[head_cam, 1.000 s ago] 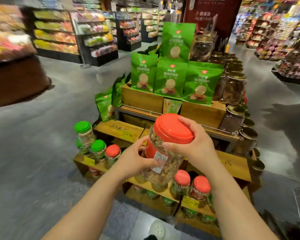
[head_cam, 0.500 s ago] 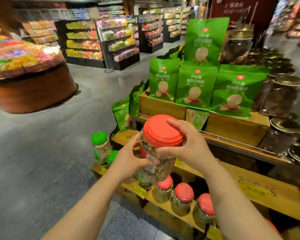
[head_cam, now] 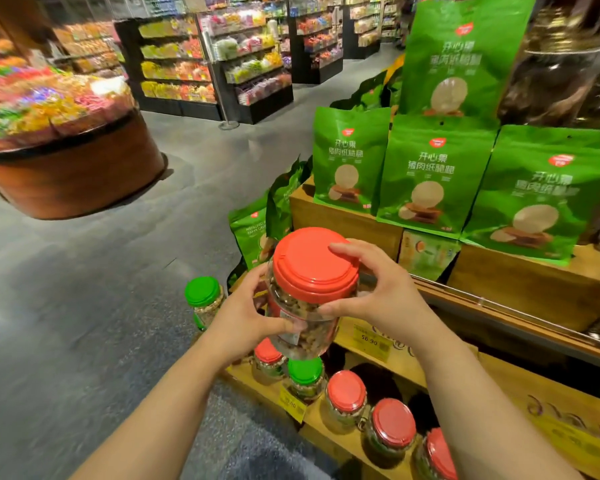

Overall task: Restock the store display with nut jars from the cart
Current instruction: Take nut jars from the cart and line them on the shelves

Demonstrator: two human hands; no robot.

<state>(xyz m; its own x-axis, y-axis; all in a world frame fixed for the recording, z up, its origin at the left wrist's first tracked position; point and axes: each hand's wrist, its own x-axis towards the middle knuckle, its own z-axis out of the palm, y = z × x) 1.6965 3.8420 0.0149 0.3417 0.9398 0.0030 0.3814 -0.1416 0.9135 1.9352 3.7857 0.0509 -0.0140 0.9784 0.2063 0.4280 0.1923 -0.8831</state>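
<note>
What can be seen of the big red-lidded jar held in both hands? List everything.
The big jar is clear plastic with a wide red screw lid, ridged on its rim. It is filled with pale brown nuts and carries a red and white label on its side. It is tilted, lid toward the camera, held in the air above the small jars on the wooden display's low shelf. The left hand grips its body; the right hand grips the lid's rim and the shoulder.

Green snack bags stand on wooden crates. A round candy bin sits on the grey floor, with stocked shelves behind it.
</note>
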